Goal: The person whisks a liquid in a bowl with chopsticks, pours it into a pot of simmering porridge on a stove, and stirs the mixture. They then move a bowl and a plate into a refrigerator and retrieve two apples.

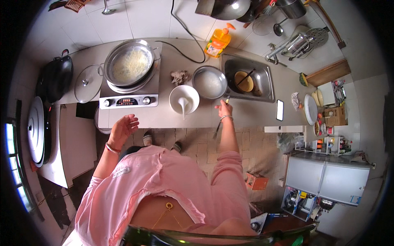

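My left hand (123, 125) hangs in front of the counter's edge below the induction cooker (129, 101), fingers apart and holding nothing. On the cooker stands a steel pan (130, 63) with pale, shredded food in it. My right hand (224, 109) is closed around a thin dark utensil (219, 127), its far tip by the sink; its exact kind cannot be told. Just beyond this hand is a metal bowl (209, 82) of cloudy whitish liquid. To its left sits a white bowl (184, 100) with a white spoon in it. A crumpled cloth (180, 77) lies behind the white bowl.
The steel sink (268, 83) holds a yellowish bowl (244, 81) with a dark stick across it. An orange soap bottle (218, 43) stands behind. A glass lid (88, 83) lies left of the cooker. A phone (279, 110) lies at the right, near a white round lid (310, 109). A black cable crosses the counter.
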Motion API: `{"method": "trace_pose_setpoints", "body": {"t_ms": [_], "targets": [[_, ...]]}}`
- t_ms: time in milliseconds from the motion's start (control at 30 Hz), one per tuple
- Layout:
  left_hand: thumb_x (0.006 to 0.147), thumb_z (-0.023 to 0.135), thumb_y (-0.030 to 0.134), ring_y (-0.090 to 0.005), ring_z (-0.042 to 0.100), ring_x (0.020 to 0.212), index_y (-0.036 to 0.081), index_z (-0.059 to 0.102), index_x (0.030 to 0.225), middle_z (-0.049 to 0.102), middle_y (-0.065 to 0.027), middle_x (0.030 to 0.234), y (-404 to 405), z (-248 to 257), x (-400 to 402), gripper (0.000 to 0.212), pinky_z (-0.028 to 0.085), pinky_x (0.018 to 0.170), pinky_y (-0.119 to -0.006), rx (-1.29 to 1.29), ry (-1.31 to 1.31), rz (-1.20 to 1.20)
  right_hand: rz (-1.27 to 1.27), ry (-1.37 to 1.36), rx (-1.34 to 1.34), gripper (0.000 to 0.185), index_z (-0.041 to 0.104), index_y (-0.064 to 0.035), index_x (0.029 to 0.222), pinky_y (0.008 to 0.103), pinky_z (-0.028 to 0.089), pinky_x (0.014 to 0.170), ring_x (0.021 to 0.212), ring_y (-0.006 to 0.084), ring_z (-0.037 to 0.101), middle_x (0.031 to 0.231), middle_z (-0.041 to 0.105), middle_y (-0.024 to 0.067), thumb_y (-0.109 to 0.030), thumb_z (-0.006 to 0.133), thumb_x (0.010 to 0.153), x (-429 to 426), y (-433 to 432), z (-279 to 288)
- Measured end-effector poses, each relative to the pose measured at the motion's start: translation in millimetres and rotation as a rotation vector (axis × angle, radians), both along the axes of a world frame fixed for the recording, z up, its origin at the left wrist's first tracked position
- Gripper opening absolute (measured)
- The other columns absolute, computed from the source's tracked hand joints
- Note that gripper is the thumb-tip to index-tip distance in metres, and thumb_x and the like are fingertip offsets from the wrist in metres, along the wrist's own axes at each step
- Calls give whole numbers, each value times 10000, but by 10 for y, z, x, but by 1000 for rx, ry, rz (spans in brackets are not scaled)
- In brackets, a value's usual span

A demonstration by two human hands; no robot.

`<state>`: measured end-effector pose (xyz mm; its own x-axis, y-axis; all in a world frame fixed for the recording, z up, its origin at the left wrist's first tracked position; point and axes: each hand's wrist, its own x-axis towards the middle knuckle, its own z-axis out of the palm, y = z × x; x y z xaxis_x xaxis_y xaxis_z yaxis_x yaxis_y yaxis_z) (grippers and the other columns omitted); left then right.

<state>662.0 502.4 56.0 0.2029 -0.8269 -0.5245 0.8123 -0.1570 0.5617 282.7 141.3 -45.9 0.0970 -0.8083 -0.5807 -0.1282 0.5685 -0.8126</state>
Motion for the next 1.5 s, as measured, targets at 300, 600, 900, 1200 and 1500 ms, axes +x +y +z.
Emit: {"method": "trace_pose_setpoints", "body": {"t_ms": [300,600,900,1200,1500], "targets": [[993,475,218,-230,640,993,29,580,1161,650,-115,1076,-539,358,-831,274,532,862,-349,-70,-109,-96,102,705,-706,202,629,-49,986,425,519,665,690,270,671,769,689,128,-207,592,868,48,4,155],[988,475,188,-239,651,949,2,576,1161,652,-135,1053,-801,131,-1243,274,544,855,-350,73,-105,-137,1021,234,-1779,266,606,-70,1062,394,434,906,1021,239,557,1089,561,88,-123,594,802,1275,1072,1133],[976,453,152,-251,661,948,-24,525,1231,650,-152,1066,-351,-132,-1228,318,549,849,-362,26,-23,33,1339,172,-1873,304,613,-124,1158,413,369,1046,1214,248,489,1287,519,123,-164,500,878,1955,1191,243],[987,455,166,-241,664,945,-8,574,1152,666,-136,1043,-167,-77,-1206,269,552,851,-349,40,-8,74,1575,461,-1618,633,422,-94,1405,471,197,1167,1418,275,282,1532,282,141,-195,587,803,1758,949,60],[987,478,201,-270,645,966,-1,577,1168,647,-150,1059,-370,-121,-1184,288,531,873,-377,62,0,15,1581,309,-1379,820,390,-43,1419,468,207,1171,1426,319,260,1547,223,194,-155,691,664,1558,899,684]]}}
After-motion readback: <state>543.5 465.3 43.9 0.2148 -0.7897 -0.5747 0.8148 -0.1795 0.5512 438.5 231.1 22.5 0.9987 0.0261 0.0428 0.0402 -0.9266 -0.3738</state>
